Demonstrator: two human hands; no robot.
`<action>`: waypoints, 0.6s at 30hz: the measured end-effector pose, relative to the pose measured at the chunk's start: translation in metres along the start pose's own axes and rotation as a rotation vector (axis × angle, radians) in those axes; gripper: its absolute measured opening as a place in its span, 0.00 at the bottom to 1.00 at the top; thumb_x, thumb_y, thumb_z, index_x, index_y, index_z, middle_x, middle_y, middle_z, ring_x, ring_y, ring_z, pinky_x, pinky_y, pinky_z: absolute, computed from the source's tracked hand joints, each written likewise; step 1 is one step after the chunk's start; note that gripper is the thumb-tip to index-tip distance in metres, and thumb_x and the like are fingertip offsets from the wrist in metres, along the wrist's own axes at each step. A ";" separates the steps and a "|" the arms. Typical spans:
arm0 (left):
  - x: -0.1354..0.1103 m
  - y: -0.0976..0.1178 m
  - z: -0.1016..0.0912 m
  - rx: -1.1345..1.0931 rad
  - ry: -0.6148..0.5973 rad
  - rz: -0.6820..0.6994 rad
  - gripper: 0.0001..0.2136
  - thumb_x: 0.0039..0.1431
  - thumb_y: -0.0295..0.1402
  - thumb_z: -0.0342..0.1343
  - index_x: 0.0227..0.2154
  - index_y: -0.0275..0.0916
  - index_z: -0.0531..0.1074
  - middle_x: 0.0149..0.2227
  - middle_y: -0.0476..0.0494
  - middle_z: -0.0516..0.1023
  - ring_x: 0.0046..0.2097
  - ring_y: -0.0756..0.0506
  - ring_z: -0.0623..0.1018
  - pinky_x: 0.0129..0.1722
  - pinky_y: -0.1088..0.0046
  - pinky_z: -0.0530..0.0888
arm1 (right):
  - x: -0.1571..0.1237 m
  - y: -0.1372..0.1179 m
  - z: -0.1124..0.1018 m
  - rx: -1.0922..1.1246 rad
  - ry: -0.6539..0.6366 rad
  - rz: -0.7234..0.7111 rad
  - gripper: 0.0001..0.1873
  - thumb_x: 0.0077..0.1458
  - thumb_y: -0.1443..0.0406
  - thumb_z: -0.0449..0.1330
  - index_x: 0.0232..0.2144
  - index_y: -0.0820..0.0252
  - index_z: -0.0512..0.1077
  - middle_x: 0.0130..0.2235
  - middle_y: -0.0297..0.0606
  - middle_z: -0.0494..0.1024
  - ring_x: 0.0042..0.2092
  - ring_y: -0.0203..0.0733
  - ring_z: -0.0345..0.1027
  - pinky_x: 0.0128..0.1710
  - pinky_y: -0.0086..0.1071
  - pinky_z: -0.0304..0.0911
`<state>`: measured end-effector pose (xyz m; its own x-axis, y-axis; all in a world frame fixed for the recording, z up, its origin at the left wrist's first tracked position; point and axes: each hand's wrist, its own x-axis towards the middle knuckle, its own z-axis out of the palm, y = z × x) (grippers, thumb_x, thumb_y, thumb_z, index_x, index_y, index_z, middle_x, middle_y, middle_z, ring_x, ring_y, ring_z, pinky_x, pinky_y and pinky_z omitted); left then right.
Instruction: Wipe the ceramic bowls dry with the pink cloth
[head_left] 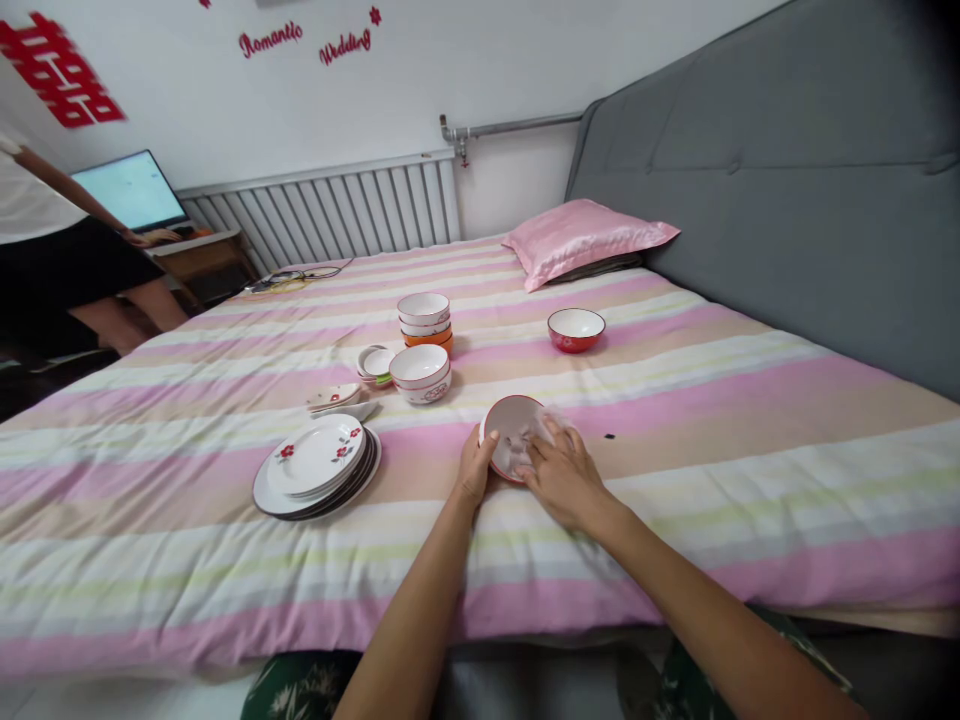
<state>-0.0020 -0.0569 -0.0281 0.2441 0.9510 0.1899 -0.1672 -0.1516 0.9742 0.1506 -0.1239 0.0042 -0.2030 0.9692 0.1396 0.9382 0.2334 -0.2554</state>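
Note:
A red-rimmed white bowl [512,418] is tilted toward me on the striped bedspread [675,400]. My left hand [475,470] grips its near-left rim. Inside the bowl, my right hand [559,470] presses a pale, see-through cloth or tissue [525,443] against the white inner surface with its fingers together. A second red bowl [575,329] stands alone farther back on the right.
A stack of flowered plates [316,464] lies to the left, with small dishes [335,397], a white bowl [420,373] and a stack of bowls [424,320] behind. A pink pillow [585,238] rests by the grey headboard. A person stands at a laptop [131,190] far left.

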 end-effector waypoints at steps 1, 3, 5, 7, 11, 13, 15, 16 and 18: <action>0.000 0.000 0.000 0.010 0.002 -0.003 0.23 0.55 0.46 0.54 0.48 0.34 0.71 0.47 0.36 0.77 0.50 0.37 0.73 0.51 0.60 0.68 | -0.001 -0.001 -0.001 0.007 0.000 -0.027 0.26 0.64 0.54 0.43 0.53 0.61 0.69 0.58 0.48 0.68 0.65 0.54 0.44 0.61 0.53 0.36; 0.000 0.000 -0.001 0.025 0.001 -0.004 0.23 0.55 0.46 0.54 0.47 0.34 0.71 0.46 0.36 0.77 0.49 0.37 0.73 0.50 0.60 0.68 | -0.003 -0.004 -0.005 0.025 0.013 -0.066 0.26 0.64 0.53 0.42 0.50 0.61 0.71 0.53 0.49 0.73 0.61 0.51 0.55 0.62 0.51 0.35; -0.001 0.000 -0.001 0.032 -0.003 0.000 0.23 0.55 0.46 0.54 0.47 0.34 0.71 0.46 0.37 0.77 0.49 0.37 0.74 0.50 0.61 0.68 | -0.005 -0.008 -0.009 0.054 0.005 -0.096 0.27 0.64 0.52 0.41 0.49 0.61 0.72 0.49 0.49 0.76 0.56 0.50 0.63 0.61 0.51 0.35; -0.001 0.001 -0.001 0.033 -0.004 0.006 0.23 0.55 0.47 0.54 0.47 0.35 0.71 0.46 0.38 0.77 0.49 0.38 0.73 0.51 0.61 0.68 | -0.007 -0.012 -0.014 0.091 -0.019 -0.116 0.28 0.63 0.50 0.42 0.48 0.62 0.72 0.47 0.48 0.77 0.53 0.50 0.66 0.61 0.51 0.37; -0.001 0.002 0.000 0.026 0.006 0.012 0.23 0.54 0.47 0.55 0.46 0.36 0.72 0.46 0.39 0.77 0.49 0.38 0.73 0.51 0.62 0.67 | -0.010 -0.014 -0.018 0.168 -0.103 -0.182 0.29 0.58 0.50 0.53 0.54 0.65 0.68 0.52 0.51 0.74 0.55 0.53 0.64 0.58 0.45 0.48; -0.001 0.002 0.000 0.018 0.009 0.007 0.24 0.53 0.48 0.55 0.46 0.35 0.72 0.46 0.39 0.77 0.49 0.38 0.74 0.51 0.62 0.68 | -0.010 -0.013 -0.019 0.210 -0.138 -0.218 0.30 0.54 0.54 0.58 0.55 0.64 0.66 0.54 0.50 0.72 0.55 0.53 0.64 0.56 0.42 0.53; -0.001 0.001 0.000 0.008 0.009 0.000 0.23 0.54 0.48 0.55 0.46 0.35 0.72 0.45 0.39 0.77 0.49 0.38 0.74 0.51 0.61 0.68 | -0.010 -0.011 -0.020 0.248 -0.153 -0.238 0.31 0.52 0.57 0.59 0.56 0.63 0.65 0.54 0.48 0.72 0.54 0.52 0.65 0.54 0.41 0.56; -0.001 0.001 0.000 0.002 0.009 -0.001 0.23 0.54 0.47 0.54 0.46 0.35 0.72 0.45 0.39 0.77 0.49 0.38 0.74 0.51 0.61 0.68 | -0.009 -0.010 -0.021 0.266 -0.154 -0.246 0.31 0.51 0.59 0.59 0.57 0.63 0.64 0.54 0.48 0.72 0.53 0.51 0.66 0.53 0.40 0.58; -0.001 0.000 0.000 -0.011 0.009 0.002 0.22 0.55 0.47 0.54 0.46 0.35 0.71 0.46 0.39 0.77 0.50 0.38 0.74 0.52 0.61 0.68 | -0.009 -0.008 -0.023 0.288 -0.132 -0.263 0.30 0.52 0.62 0.57 0.57 0.62 0.63 0.55 0.47 0.71 0.54 0.50 0.65 0.53 0.40 0.57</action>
<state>-0.0020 -0.0577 -0.0281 0.2353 0.9530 0.1910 -0.1780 -0.1509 0.9724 0.1508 -0.1364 0.0269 -0.4776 0.8708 0.1165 0.7364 0.4691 -0.4875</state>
